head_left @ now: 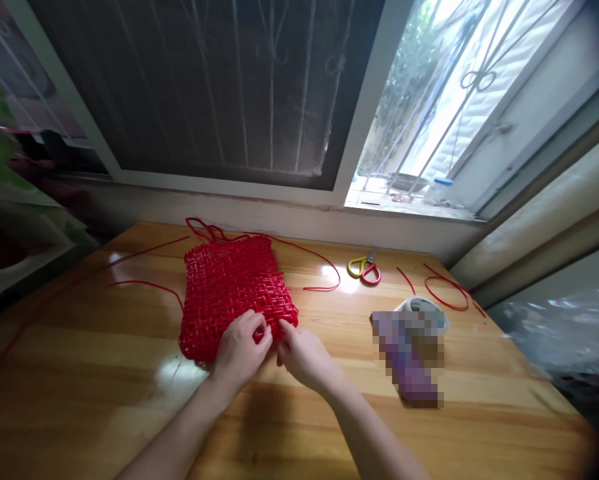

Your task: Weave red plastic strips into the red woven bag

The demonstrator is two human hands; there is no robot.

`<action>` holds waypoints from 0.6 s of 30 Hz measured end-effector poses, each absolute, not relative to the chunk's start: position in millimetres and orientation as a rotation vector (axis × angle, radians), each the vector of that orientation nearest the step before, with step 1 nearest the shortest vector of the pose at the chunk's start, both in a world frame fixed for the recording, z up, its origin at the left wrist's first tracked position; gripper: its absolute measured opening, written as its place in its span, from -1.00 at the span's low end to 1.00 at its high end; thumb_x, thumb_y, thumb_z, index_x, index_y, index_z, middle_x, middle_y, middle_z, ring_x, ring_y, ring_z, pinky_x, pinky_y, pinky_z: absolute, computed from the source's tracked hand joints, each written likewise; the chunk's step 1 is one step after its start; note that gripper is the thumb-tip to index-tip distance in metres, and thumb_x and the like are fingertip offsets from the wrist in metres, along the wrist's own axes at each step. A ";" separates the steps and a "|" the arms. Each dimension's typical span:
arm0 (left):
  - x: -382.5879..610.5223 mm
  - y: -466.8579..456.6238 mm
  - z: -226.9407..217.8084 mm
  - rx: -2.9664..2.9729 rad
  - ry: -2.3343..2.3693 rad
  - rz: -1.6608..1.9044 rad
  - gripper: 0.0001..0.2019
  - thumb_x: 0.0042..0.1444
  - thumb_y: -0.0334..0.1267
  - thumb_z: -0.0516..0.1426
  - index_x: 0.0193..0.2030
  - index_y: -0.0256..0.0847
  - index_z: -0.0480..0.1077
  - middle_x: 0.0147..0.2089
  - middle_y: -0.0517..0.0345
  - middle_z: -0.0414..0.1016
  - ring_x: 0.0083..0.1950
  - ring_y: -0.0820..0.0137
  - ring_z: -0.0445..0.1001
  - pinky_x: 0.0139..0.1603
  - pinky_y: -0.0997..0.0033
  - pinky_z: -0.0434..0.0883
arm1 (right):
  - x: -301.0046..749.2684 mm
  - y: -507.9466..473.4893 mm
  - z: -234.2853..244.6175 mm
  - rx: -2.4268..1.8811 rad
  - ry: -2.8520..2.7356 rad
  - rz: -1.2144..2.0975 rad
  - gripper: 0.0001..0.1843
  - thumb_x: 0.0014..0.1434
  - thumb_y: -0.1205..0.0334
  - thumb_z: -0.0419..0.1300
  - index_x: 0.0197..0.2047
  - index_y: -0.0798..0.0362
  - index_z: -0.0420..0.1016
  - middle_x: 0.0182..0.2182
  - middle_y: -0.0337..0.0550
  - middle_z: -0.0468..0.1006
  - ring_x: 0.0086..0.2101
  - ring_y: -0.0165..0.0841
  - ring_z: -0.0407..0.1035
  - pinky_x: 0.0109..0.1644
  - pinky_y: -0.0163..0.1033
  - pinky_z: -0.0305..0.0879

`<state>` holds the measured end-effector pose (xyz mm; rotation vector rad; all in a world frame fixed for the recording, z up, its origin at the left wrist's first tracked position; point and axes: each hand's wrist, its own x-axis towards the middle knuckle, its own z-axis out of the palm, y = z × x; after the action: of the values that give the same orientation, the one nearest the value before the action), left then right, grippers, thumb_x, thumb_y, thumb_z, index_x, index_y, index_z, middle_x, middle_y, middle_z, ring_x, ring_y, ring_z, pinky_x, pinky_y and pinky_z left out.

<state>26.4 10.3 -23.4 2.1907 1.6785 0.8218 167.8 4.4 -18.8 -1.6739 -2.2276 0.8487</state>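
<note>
A red woven basket (232,280), made of thin shiny cord, lies on the wooden table with its near edge toward me. Loose red handles (204,228) loop out at its far end. My left hand (243,347) is at the near edge, its fingers curled in a pinch on the red weave. Just to the right, my right hand (302,353) has its fingers bent against the basket's near right corner. What the right fingertips hold, if anything, is too small to make out. Several loose cord ends trail from the weave onto the table.
Scissors (364,268) with yellow and red handles lie beyond the basket to the right. Nearer stand a white tape roll (422,313) and a blurred purple item (412,373). Loose red cord (447,293) curls at the right edge. A barred window (229,87) rises behind.
</note>
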 end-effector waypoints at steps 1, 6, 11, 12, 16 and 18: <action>26.6 10.8 -23.9 2.200 1.686 0.813 -0.82 0.07 -0.30 -0.03 -0.55 -0.18 0.15 -0.46 0.19 0.25 -0.39 0.41 0.30 -0.35 0.43 0.25 | 168.4 5.0 -22.0 -1.639 -2.178 0.935 -0.52 0.05 0.40 -0.04 0.09 0.16 0.20 -0.48 -0.12 0.57 -0.44 -0.33 0.43 -0.38 -0.32 0.19; 27.4 12.7 -27.1 2.246 1.715 0.778 -0.82 0.09 -0.31 -0.05 -0.53 -0.18 0.16 -0.45 0.18 0.26 -0.38 0.40 0.30 -0.32 0.41 0.26 | 173.0 13.9 -39.3 -1.475 -1.793 1.328 -0.62 0.00 0.41 -0.05 -0.08 0.06 0.29 -0.60 -0.27 0.50 -0.63 -0.47 0.32 -0.55 -0.41 0.14; 27.9 11.8 -28.8 2.268 1.738 0.787 -0.81 0.11 -0.30 -0.06 -0.52 -0.18 0.16 -0.45 0.18 0.26 -0.38 0.39 0.30 -0.33 0.41 0.25 | 177.9 24.1 -39.5 -1.359 -1.322 1.688 -0.76 -0.04 0.34 0.04 -0.23 0.07 0.25 -0.71 -0.36 0.42 -0.71 -0.51 0.23 -0.66 -0.46 0.11; 27.8 11.8 -29.0 2.271 1.739 0.784 -0.81 0.12 -0.30 -0.06 -0.52 -0.18 0.16 -0.45 0.18 0.26 -0.38 0.39 0.30 -0.33 0.41 0.26 | 178.1 25.4 -38.7 -1.327 -1.244 1.720 -0.80 -0.05 0.31 0.07 -0.27 0.07 0.25 -0.71 -0.36 0.41 -0.71 -0.52 0.23 -0.66 -0.46 0.11; 27.5 12.8 -30.0 2.302 1.750 0.741 -0.81 0.13 -0.29 -0.05 -0.51 -0.19 0.19 -0.45 0.17 0.28 -0.38 0.39 0.32 -0.33 0.41 0.26 | 175.0 29.1 -43.1 -1.239 -1.088 1.660 -0.78 -0.08 0.13 0.18 -0.44 0.08 0.27 -0.73 -0.35 0.39 -0.72 -0.55 0.19 -0.66 -0.46 0.08; 28.3 13.4 -30.4 2.327 1.762 0.696 -0.80 0.13 -0.27 -0.04 -0.51 -0.19 0.21 -0.45 0.17 0.29 -0.39 0.39 0.33 -0.33 0.40 0.27 | 172.1 30.6 -49.7 -1.237 -1.070 1.556 -0.72 -0.09 0.05 0.20 -0.50 0.08 0.25 -0.75 -0.35 0.36 -0.74 -0.56 0.15 -0.66 -0.44 0.05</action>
<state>28.3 13.4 -30.4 2.3266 1.7623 0.6958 172.1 30.6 -49.7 -1.2366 -1.0698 1.5557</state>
